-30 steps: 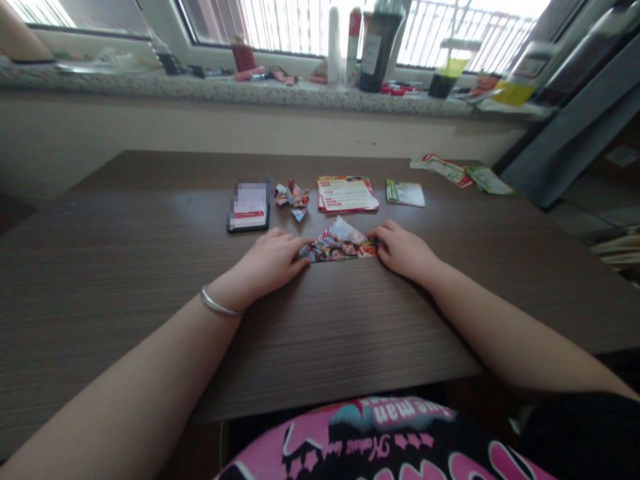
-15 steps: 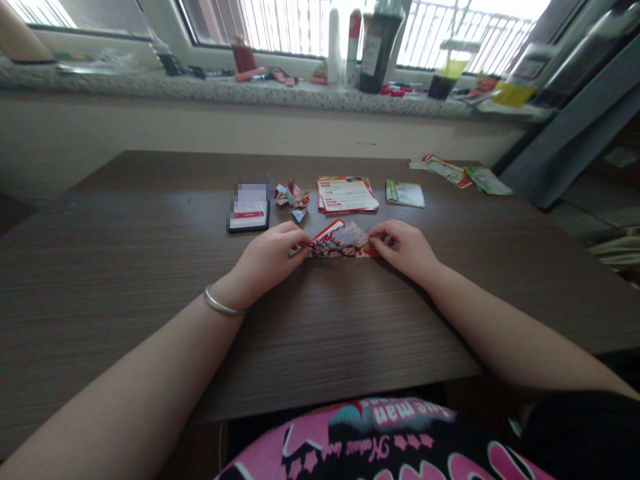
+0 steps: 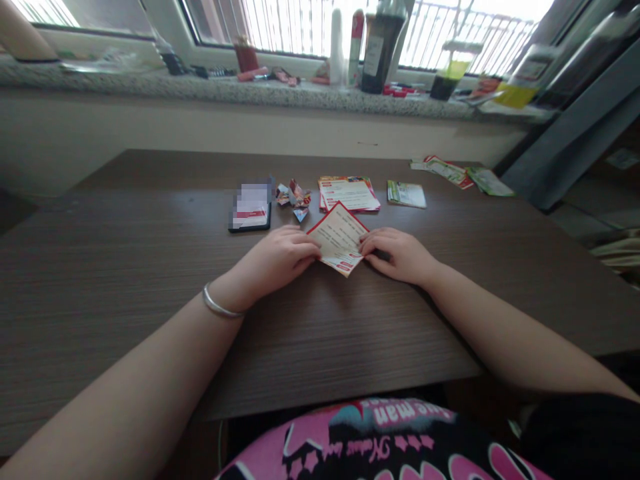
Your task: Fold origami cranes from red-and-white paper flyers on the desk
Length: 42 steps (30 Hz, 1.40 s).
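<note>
A square paper sheet (image 3: 340,235), cream with red edges and printed lines, is opened out and turned corner-up in front of me. My left hand (image 3: 293,252) pinches its left corner. The right corner is held between the thumb and fingers of my right hand (image 3: 395,252). Just beyond it lies a stack of printed paper sheets (image 3: 349,195). A folded paper figure (image 3: 294,198) with pointed flaps stands to the left of that stack. A phone in a dark case (image 3: 250,208), its screen blurred out, rests near my left hand.
A small pile of green-edged cards (image 3: 407,194) lies right of the stack. More leaflets (image 3: 447,171) are spread at the back right of the brown table (image 3: 125,267). Bottles (image 3: 379,53) and small items line the stone windowsill (image 3: 280,97).
The paper sheet was folded with its colourful picture side showing; now it is unfolded to the cream printed side. Both hands have stayed at its side corners, shifting slightly.
</note>
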{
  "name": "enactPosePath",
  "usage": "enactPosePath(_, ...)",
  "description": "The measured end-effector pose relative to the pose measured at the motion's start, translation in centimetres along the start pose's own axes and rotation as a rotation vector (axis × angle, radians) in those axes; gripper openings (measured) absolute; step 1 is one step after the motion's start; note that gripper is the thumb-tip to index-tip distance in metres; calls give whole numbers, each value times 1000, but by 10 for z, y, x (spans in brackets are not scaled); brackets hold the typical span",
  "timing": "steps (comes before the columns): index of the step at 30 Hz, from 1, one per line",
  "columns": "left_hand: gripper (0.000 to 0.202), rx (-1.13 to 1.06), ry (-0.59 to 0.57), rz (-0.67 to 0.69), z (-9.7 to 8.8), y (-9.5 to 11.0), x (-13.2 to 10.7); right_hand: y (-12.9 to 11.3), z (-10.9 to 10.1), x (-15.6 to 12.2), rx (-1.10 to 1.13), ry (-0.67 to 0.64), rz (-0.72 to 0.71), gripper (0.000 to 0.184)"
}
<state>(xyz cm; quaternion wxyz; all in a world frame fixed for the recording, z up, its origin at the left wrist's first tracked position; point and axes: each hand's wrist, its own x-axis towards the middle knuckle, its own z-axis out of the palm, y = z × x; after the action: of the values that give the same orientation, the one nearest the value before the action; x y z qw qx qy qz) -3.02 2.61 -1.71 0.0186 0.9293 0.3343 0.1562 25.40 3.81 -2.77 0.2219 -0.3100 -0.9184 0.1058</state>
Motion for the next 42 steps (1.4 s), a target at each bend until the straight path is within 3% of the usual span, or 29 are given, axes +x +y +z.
enactPosePath(6, 25, -57, -1, 47, 7, -1, -1, 2, 1, 1, -14, -52, -72, 14)
enactPosePath(14, 23, -143, -54, 36, 3, 9, 0, -6, 1, 4, -72, -125, -42, 17)
enactPosePath(24, 51, -148, -195, 3, 5, 19, -2, -18, 0, 6, -165, -184, -50, 20)
enactPosePath(28, 48, -178, -203, -7, 5, 20, -2, -21, 1, 6, -188, -178, -59, 21)
enactPosePath(32, 32, -188, -191, 20, 0, 24, 0, -23, 3, 7, -205, -153, -39, 25)
enactPosePath(42, 35, -128, -195, -23, -2, 33, 1, -26, 6, 7, -295, -115, -51, 24)
